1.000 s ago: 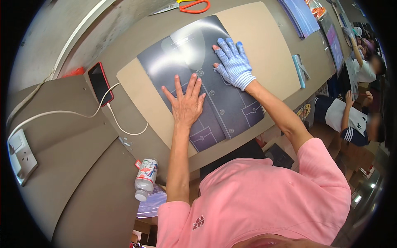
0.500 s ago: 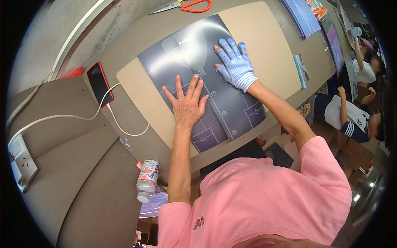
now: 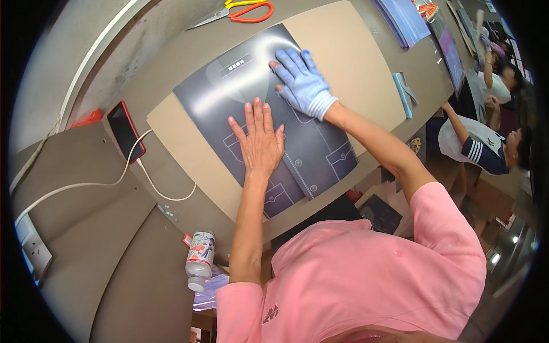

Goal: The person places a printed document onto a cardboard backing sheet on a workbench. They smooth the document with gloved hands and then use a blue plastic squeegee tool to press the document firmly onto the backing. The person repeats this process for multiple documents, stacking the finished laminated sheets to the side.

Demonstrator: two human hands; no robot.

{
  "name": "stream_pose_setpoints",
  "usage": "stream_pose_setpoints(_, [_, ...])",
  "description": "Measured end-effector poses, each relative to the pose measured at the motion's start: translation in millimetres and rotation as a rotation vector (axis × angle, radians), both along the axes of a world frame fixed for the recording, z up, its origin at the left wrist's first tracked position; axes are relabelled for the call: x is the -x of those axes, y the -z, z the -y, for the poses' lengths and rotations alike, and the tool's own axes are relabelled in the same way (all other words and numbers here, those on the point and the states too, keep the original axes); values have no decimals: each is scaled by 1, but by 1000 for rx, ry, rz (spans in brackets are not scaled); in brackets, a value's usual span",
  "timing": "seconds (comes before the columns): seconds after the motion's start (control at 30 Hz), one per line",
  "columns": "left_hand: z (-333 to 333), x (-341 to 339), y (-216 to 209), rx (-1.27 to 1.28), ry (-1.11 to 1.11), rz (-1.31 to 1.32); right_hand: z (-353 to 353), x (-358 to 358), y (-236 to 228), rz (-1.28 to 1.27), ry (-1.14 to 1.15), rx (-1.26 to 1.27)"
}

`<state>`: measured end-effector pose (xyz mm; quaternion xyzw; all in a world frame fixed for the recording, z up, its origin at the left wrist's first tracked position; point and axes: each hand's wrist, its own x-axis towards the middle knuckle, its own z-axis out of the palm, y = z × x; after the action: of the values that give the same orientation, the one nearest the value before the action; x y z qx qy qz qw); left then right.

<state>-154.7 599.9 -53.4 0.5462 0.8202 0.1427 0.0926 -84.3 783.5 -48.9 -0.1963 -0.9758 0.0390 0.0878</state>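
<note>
A glossy dark sheet (image 3: 214, 94) printed with a buttoned, pocketed jacket lies on a larger tan board (image 3: 351, 57). My left hand (image 3: 262, 143), bare, rests palm down on the sheet's middle, fingers stretched and fairly close together. To its upper right, my right hand (image 3: 303, 86) lies flat on the sheet's right part in a light blue knitted glove, its thumb and one finger bare at the tips. Both hands are open and grip nothing. Parts of the print are hidden beneath them.
Orange-handled scissors (image 3: 249, 12) lie beyond the board. A red-edged phone (image 3: 126, 131) with a white cable is at left; a bottle (image 3: 200, 260) sits nearer me. Blue-purple sheets (image 3: 403, 23) are stacked at upper right. A person (image 3: 474, 140) sits at right.
The whole view has shifted slightly. My left hand has slid a little farther up the sheet, with its fingers drawn closer together. My right hand has moved slightly up and left on it.
</note>
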Motion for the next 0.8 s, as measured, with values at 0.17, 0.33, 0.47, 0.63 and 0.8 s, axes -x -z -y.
stream_pose_setpoints(0.17, [-1,2,-3,11,18,35,-60,65,15,-101,-223,-50])
stream_pose_setpoints(0.33, [-2,1,-7,13,11,43,-94,90,8,-78,-427,70])
stream_pose_setpoints(0.47, [-3,-1,-6,22,3,1,-87,78,9,-158,-498,-32])
stream_pose_setpoints(0.63, [-1,-2,-2,16,-23,-29,-3,-21,-2,-53,-548,169])
stream_pose_setpoints(0.8, [0,-2,-5,-25,-55,-36,97,-175,-19,164,-737,614])
